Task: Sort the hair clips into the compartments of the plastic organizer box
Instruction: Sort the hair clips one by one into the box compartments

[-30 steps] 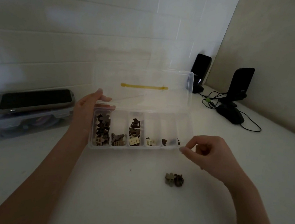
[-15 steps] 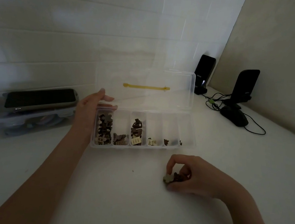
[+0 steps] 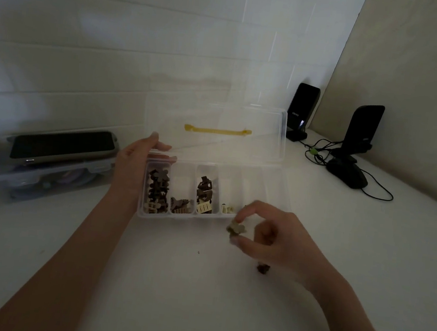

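Note:
A clear plastic organizer box (image 3: 253, 185) lies open on the white table, its lid (image 3: 217, 116) standing up at the back with a yellow strip on it. Several compartments hold small brown and cream hair clips (image 3: 157, 191). My left hand (image 3: 135, 166) grips the box's left end at the hinge. My right hand (image 3: 272, 236) hovers just in front of the box's front edge, thumb and forefinger pinched on a small beige-olive hair clip (image 3: 236, 228). One dark clip (image 3: 262, 269) lies on the table under my right wrist.
A dark phone (image 3: 64, 145) rests on a clear lidded container (image 3: 47, 175) at the left. Two black stands (image 3: 363, 127) and a black mouse (image 3: 347, 173) with cables sit at the back right by the wall.
My right hand went down to the two loose clips, pinched the beige one and lifted it toward the box. The dark clip stays on the table. My left hand held still.

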Available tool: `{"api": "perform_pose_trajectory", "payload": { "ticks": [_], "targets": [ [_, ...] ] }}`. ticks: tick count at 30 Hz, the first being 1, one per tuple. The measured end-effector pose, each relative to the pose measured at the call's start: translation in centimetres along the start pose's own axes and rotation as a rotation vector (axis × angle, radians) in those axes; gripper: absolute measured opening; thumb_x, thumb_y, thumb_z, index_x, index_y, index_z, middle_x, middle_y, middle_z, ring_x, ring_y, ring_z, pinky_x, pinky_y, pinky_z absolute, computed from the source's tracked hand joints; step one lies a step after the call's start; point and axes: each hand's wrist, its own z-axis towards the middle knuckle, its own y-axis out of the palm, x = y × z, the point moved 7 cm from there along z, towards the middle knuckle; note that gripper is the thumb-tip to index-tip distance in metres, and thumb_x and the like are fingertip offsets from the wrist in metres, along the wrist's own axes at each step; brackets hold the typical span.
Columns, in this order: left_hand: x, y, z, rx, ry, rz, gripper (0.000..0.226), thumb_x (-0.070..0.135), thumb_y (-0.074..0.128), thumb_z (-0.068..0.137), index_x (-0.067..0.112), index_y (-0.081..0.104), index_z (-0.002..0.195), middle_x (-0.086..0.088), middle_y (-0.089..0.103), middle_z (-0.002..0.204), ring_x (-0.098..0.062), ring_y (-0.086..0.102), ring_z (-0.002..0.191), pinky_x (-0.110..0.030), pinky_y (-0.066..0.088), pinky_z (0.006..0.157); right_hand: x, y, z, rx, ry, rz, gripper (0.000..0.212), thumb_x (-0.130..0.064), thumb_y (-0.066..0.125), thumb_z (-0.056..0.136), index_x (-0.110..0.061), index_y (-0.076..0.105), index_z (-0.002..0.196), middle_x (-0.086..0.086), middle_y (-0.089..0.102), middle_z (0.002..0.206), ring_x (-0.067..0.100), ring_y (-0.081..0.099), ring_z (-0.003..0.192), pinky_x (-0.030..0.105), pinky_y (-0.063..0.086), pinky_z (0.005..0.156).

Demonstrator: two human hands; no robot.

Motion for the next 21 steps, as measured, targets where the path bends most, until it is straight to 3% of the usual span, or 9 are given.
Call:
{"api": "perform_pose_trajectory", "payload": {
  "ticks": [4,8,13,18,21],
  "targets": [
    [0.1,0.2,-0.2,0.002,0.009,-0.004,0.030,0.035,0.052,0.092,0.014,0.063,0.074,-0.001,0.068,0.075,-0.005,0.065,0.054,-0.019,0.048,0.051,-2.7,1.7,2.3,0.071,-0.089,-0.162,0.021,-0.036,0.070,0.079,-0.035,0.057,0.096,-0.010,0.048,0.050,0.010,0.045,0.046,0.020,0.036,0.049],
    [0.4,0.1,-0.1,0.011,0.020,-0.012,0.030,0.031,0.054,0.093,0.013,0.062,0.071,0.005,0.068,0.057,-0.007,0.064,0.049,-0.016,0.047,0.047,-6.2,3.2,5.3,0.129,-0.162,-0.260,0.021,-0.035,0.065,0.082,-0.035,0.055,0.101,-0.007,0.048,0.055,0.009,0.046,0.051,0.025,0.041,0.053],
    [0.5,0.1,-0.1,0.014,0.030,-0.021,0.029,0.028,0.055,0.092,0.009,0.064,0.072,0.002,0.069,0.061,-0.009,0.065,0.052,-0.017,0.048,0.049,-7.0,5.0,7.1,0.104,-0.176,-0.402,0.030,-0.041,0.058,0.086,-0.041,0.050,0.115,-0.011,0.044,0.057,0.005,0.043,0.055,0.028,0.045,0.059],
    [0.9,0.3,-0.6,0.024,0.039,-0.032,0.030,0.026,0.053,0.094,0.008,0.063,0.072,0.008,0.067,0.054,-0.003,0.063,0.047,-0.012,0.046,0.045,-3.2,1.7,3.3,0.246,-0.070,-0.237,0.015,-0.039,0.063,0.083,-0.033,0.052,0.092,-0.007,0.046,0.052,0.009,0.045,0.049,0.025,0.039,0.051],
    [1.0,0.3,-0.7,0.023,0.025,-0.015,0.030,0.028,0.052,0.094,0.011,0.063,0.071,0.010,0.067,0.054,-0.002,0.063,0.047,-0.011,0.045,0.043,-0.9,0.2,0.4,0.244,-0.008,-0.253,0.019,-0.048,0.060,0.077,-0.033,0.052,0.083,-0.008,0.046,0.051,0.010,0.043,0.046,0.023,0.038,0.049]
  ]
}}
